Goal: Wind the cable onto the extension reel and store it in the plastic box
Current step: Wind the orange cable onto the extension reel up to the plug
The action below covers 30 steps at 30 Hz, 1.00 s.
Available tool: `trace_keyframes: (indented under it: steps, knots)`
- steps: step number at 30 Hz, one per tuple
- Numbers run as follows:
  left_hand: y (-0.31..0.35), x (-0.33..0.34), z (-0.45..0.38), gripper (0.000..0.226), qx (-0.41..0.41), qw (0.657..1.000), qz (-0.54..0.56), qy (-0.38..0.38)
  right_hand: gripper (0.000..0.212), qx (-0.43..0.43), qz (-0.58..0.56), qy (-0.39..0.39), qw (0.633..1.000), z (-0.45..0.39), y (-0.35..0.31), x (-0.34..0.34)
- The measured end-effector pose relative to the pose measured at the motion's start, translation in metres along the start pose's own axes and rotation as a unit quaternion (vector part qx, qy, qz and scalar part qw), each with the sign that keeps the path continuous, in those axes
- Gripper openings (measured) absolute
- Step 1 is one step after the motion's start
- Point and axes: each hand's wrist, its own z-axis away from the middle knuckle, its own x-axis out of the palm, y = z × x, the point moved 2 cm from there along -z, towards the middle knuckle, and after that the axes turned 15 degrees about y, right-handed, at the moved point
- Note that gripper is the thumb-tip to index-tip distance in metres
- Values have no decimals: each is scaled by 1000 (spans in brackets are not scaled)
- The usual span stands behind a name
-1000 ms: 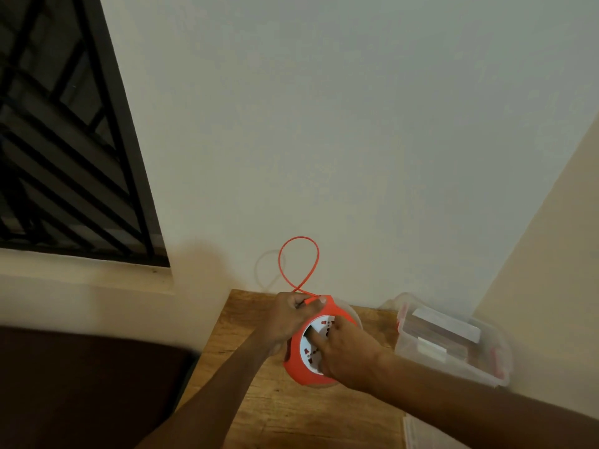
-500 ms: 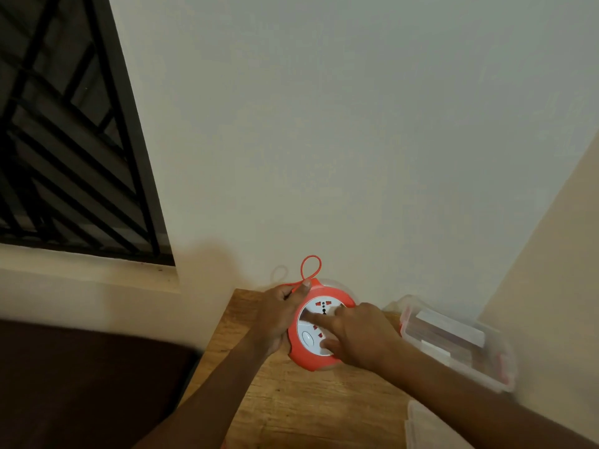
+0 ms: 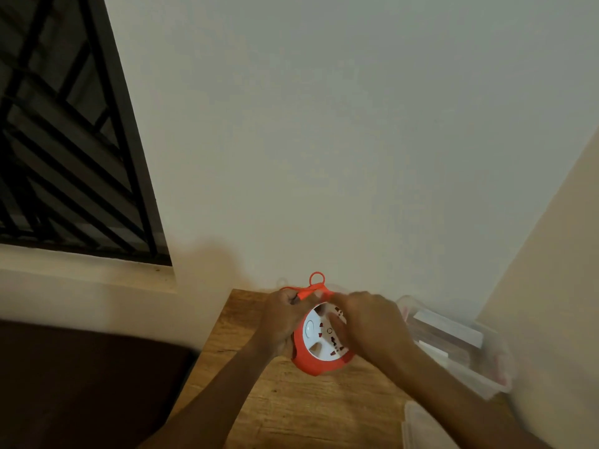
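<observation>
Over table (image 3: 291, 413): both hands grip reel (image 3: 319, 348), cable (image 3: 316, 285).

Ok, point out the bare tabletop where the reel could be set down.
Bare wood shows on the table between the two forearms, below the reel, and along its left edge beside the left hand. The right side is crowded: the plastic box, a clear lid in front and the right hand.

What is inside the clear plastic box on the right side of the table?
Inside the plastic box lie flat pale and brownish items, too blurred to name. The extension reel is not in it.
</observation>
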Motion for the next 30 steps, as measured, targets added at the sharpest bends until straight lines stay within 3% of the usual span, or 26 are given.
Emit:
trace_keyframes:
  steps: [3, 7, 10, 13, 15, 17, 19, 20, 22, 24, 26, 30]
  knots:
    - [-3, -7, 1, 23, 5, 1000, -21, -6, 30, -24, -44, 25, 998, -34, 4, -23]
    - [-2, -11, 1, 36, 0, 999, -48, -22, 43, -108, -44, -118, 986, -70, -6, -15]
    - [2, -14, 0, 39, 10, 998, -50, -23, 34, -179, -19, -188, 966, -81, -16, -1]
    - [3, -21, 0, 38, 14, 999, -45, -23, 24, -319, 51, -155, 933, -87, -22, 1]
    - [3, -23, 3, 37, 14, 999, -34, -35, 24, -346, 64, -123, 928, -91, -21, 5]
    - [4, -25, 6, 44, 14, 998, -30, -51, 23, -275, 24, -84, 957, -97, -18, 13]
    - [4, -27, 10, 51, 7, 997, -19, -70, 23, -98, -96, -80, 987, -106, -14, 19]
    - [4, -27, 12, 52, 3, 997, -10, -76, 25, 20, -199, -97, 975, -109, -12, 21]
    - [6, -31, 13, 52, -6, 997, 4, -74, 24, 245, -393, -134, 876, -113, -14, 27]
    - [8, -36, 14, 50, -14, 997, 12, -81, 20, 394, -491, -150, 762, -116, -24, 30]
    - [7, -39, 16, 45, -18, 995, 18, -95, 19, 463, -540, -161, 684, -125, -33, 28]
    - [0, -49, 21, 34, -28, 995, 6, -95, 21, 502, -601, -151, 603, -160, -39, 10]
